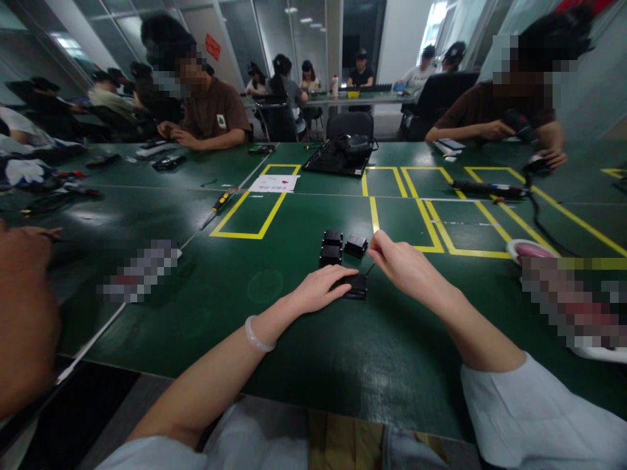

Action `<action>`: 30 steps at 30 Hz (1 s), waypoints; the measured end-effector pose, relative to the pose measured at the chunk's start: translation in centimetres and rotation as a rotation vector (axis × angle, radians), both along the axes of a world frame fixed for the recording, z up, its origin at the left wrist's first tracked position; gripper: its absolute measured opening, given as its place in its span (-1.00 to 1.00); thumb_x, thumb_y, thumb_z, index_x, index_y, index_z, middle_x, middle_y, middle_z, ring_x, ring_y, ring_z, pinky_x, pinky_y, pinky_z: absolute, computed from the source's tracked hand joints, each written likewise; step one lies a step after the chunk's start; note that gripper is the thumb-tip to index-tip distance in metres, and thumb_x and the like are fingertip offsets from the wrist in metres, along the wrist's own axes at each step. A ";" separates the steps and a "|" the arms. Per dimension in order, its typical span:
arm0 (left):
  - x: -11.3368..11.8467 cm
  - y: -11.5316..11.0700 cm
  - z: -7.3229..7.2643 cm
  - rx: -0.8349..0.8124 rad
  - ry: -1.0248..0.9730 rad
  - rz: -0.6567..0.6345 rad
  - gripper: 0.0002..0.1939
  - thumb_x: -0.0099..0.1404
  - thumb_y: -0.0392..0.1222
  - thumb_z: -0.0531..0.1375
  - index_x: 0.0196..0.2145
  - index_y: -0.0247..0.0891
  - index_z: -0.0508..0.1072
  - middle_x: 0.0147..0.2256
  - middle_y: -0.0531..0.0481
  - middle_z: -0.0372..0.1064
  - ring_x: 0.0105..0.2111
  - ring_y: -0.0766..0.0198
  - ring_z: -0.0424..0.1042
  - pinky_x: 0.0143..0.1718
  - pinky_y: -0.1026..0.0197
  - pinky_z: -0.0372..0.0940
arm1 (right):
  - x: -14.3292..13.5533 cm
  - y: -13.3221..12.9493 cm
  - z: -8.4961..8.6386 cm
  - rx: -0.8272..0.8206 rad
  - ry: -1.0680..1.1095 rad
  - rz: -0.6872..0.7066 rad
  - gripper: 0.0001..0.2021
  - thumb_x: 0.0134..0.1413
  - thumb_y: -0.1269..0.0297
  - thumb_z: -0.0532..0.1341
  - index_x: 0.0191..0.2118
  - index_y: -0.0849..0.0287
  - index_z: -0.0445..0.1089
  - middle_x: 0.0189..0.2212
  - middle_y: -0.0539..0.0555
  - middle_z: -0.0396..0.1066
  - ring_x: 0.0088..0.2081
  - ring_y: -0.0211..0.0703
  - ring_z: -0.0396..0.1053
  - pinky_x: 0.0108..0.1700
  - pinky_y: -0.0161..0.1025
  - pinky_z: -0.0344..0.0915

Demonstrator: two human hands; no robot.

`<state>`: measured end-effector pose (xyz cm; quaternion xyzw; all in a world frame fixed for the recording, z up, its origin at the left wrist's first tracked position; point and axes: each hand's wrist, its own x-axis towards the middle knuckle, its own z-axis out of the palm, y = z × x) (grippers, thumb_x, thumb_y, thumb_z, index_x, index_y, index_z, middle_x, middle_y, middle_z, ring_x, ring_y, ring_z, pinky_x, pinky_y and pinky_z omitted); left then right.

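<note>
Your left hand, half open, held the block, while your right hand, closed round a tool, seemingly needed light pressure.

The room is dim and cool in tone. A bright window strip at 1 o'clock burns out nearly white, and a pale light panel glows at 10 o'clock. The green table carries a soft, grainy sheen between 4 and 5 o'clock and whitish glare at 9 o'clock. Near the centre, the black blocks sink into shade, their detail hard to read. Wide-angle stretching bends the edges; a co-worker's hand between 8 and 9 o'clock looks blurred. Coarse mosaic squares hide patches at 2 and 9 o'clock.
</note>
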<state>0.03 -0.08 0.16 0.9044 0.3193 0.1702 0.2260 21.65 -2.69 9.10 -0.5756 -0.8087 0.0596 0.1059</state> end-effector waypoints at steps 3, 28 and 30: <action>0.0 0.0 0.0 -0.001 0.001 -0.003 -0.61 0.45 -0.05 -0.02 0.19 -0.08 0.22 0.08 -0.03 0.30 0.06 0.16 0.31 0.10 0.10 0.21 | 0.1 -0.2 0.1 0.014 0.015 0.015 -0.82 0.28 0.25 -0.11 -0.14 0.16 0.16 -0.47 0.05 0.38 -0.49 -0.19 0.29 -0.48 -0.30 -0.06; 0.0 -0.1 0.1 -0.006 0.002 0.002 -0.62 0.45 -0.07 -0.02 0.17 -0.10 0.23 0.07 -0.03 0.31 0.05 0.16 0.31 0.10 0.09 0.22 | -0.1 -0.2 -0.1 0.042 0.000 -0.013 -0.81 0.26 0.26 -0.10 -0.12 0.15 0.16 -0.47 0.05 0.40 -0.51 -0.19 0.28 -0.49 -0.29 -0.08; 0.1 -0.1 0.1 -0.005 0.001 0.001 -0.62 0.45 -0.07 -0.02 0.18 -0.09 0.23 0.07 -0.03 0.31 0.05 0.16 0.31 0.10 0.09 0.22 | -0.3 -0.2 0.1 0.029 -0.007 -0.025 -0.82 0.27 0.25 -0.10 -0.14 0.15 0.17 -0.47 0.05 0.40 -0.49 -0.18 0.29 -0.49 -0.30 -0.07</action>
